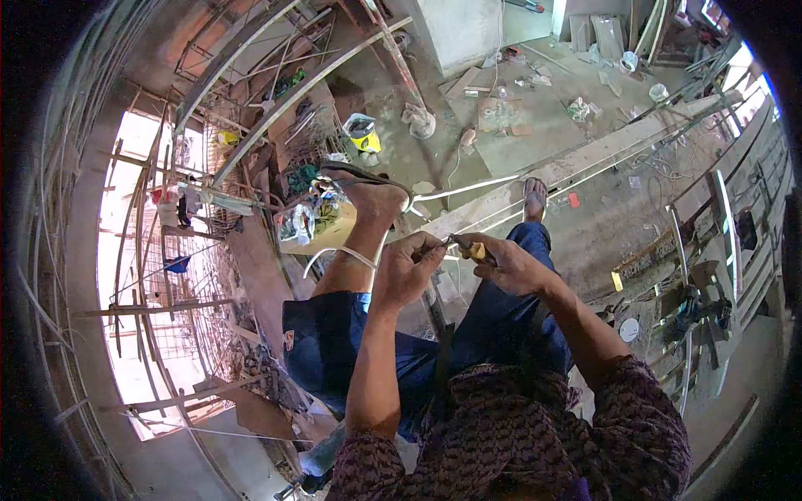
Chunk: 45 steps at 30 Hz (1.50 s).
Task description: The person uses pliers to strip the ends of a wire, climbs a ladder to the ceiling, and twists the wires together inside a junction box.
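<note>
My left hand (pixel 405 269) is closed in a pinch in front of my lap, and what lies between its fingertips is too small to make out. My right hand (pixel 511 265) is wrapped round a small tool with yellow handles, which look like pliers (pixel 476 250). The dark tip of the pliers points at my left fingertips and meets or nearly meets them. A white cable (pixel 347 252) curves round my bare lower leg, close to the left hand. More white cable (pixel 468 189) stretches from my ankle toward the other foot.
Far below, the floor (pixel 535 159) is littered with scraps. A yellow bucket (pixel 362 134) stands there near an open box of bags (pixel 330 225). A long plank (pixel 601 154) runs under my feet. Scaffold poles (pixel 313 92) and wooden slats (pixel 743 242) rise on both sides.
</note>
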Each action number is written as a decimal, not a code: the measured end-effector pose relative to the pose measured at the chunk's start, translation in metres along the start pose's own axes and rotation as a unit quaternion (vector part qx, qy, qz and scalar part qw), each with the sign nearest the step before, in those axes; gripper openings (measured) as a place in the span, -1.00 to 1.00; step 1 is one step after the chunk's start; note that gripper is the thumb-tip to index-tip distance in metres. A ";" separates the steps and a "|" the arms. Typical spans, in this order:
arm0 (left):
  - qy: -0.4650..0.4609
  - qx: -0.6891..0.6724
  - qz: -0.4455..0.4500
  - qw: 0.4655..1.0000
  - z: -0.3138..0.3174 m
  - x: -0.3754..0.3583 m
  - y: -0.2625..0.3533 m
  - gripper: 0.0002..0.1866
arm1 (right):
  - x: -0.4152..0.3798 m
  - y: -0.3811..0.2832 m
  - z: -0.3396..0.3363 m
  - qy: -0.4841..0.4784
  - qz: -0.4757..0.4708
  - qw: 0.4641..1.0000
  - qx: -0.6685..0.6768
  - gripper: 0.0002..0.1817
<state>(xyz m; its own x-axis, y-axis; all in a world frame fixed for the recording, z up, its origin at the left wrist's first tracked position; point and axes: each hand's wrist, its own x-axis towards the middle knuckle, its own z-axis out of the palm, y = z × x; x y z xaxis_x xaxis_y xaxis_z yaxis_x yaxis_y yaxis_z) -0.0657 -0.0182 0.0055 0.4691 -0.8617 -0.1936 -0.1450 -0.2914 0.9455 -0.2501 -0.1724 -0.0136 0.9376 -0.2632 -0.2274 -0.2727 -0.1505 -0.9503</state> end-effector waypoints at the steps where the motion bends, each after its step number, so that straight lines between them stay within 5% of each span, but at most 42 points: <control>1: 0.003 0.006 0.031 0.999 -0.001 0.000 0.001 -0.81 | 0.003 0.007 0.000 0.008 -0.038 0.999 -0.008 -0.31; 21: -0.001 0.055 0.014 0.998 -0.018 -0.007 0.044 -0.78 | 0.016 -0.010 0.016 0.046 -0.084 0.994 -0.059 -0.47; 24: 0.050 0.075 0.027 0.996 -0.012 -0.008 0.045 -0.77 | 0.011 -0.015 0.028 0.084 -0.024 0.991 -0.098 -0.57; 26: 0.071 0.066 0.039 0.995 -0.009 -0.006 0.045 -0.77 | 0.013 0.002 0.042 0.201 -0.116 0.963 -0.138 -0.63; 29: 0.096 0.088 0.037 0.991 -0.005 -0.007 0.048 -0.75 | 0.008 -0.011 0.047 0.227 -0.096 0.959 -0.141 -0.67; 45: 0.044 0.025 0.005 0.999 -0.005 -0.006 0.039 -0.77 | 0.012 -0.002 0.038 0.116 -0.087 0.989 -0.026 -0.44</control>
<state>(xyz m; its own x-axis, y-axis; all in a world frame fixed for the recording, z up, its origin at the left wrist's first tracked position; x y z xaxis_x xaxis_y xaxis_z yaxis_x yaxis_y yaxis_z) -0.0694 -0.0227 0.0450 0.5423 -0.8253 -0.1575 -0.1922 -0.3044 0.9330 -0.2305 -0.1391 -0.0227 0.8981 -0.4398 -0.0013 -0.1286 -0.2598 -0.9571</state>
